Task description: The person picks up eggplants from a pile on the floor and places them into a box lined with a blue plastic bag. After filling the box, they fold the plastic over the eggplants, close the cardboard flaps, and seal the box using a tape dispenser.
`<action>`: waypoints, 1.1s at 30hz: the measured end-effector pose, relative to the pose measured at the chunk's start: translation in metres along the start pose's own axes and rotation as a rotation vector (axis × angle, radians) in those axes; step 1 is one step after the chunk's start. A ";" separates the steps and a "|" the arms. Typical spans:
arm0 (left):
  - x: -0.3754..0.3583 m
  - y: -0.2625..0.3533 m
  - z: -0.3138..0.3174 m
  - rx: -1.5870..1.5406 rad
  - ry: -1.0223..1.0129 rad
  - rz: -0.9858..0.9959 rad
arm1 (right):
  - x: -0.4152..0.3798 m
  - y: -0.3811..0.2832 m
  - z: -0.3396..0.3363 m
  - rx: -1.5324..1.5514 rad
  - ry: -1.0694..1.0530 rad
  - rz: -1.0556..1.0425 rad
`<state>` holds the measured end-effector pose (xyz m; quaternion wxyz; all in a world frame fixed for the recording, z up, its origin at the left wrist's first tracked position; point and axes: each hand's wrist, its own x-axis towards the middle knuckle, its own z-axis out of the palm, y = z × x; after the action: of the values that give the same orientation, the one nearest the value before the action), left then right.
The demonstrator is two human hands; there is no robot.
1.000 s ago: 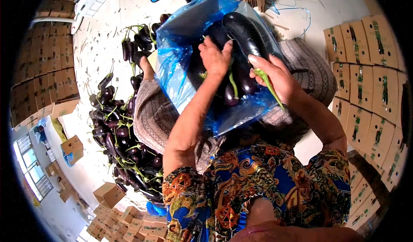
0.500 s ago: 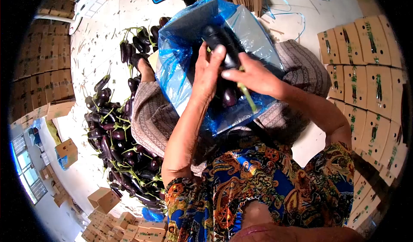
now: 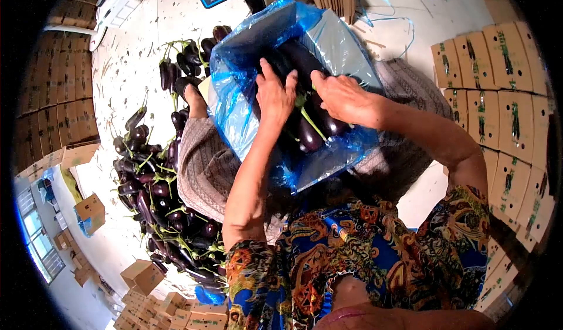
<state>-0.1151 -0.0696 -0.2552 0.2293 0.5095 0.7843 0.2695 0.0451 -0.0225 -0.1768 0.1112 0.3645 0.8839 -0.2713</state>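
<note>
Eggplants [image 3: 308, 136] lie in the blue plastic liner [image 3: 231, 110] at upper centre of the head view. The left hand [image 3: 275, 100] rests on them, its grip wide, fingers spread. The right hand [image 3: 346, 100] bends over them; whether its grip holds one, I cannot tell. A dark heap [image 3: 161, 204] covers the floor [image 3: 120, 87] left of centre.

Littered pale floor [image 3: 132, 60], bright window [image 3: 38, 230]
</note>
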 end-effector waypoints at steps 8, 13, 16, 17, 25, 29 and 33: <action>0.017 -0.006 0.002 0.075 -0.056 -0.017 | 0.019 -0.003 0.016 0.036 -0.024 0.030; 0.010 0.006 -0.013 0.209 -0.115 0.061 | 0.009 0.011 0.014 0.060 0.044 -0.106; -0.007 0.013 -0.035 0.158 0.068 0.317 | -0.006 0.015 -0.006 0.026 0.249 -0.231; -0.013 0.022 -0.047 0.061 0.091 0.343 | -0.014 0.019 -0.018 0.057 0.363 -0.261; -0.022 0.031 -0.105 -0.566 0.034 0.145 | -0.009 0.060 -0.063 0.251 0.425 0.066; -0.024 0.039 -0.109 -0.641 -0.121 0.029 | -0.012 0.052 -0.073 0.362 0.339 0.128; -0.027 0.033 -0.100 -0.749 -0.118 0.003 | -0.013 0.050 -0.073 0.387 0.338 0.092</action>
<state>-0.1463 -0.1024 -0.1564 0.4442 0.4060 0.6161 0.5082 0.0899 0.0402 -0.1313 -0.0979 0.4590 0.8039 -0.3653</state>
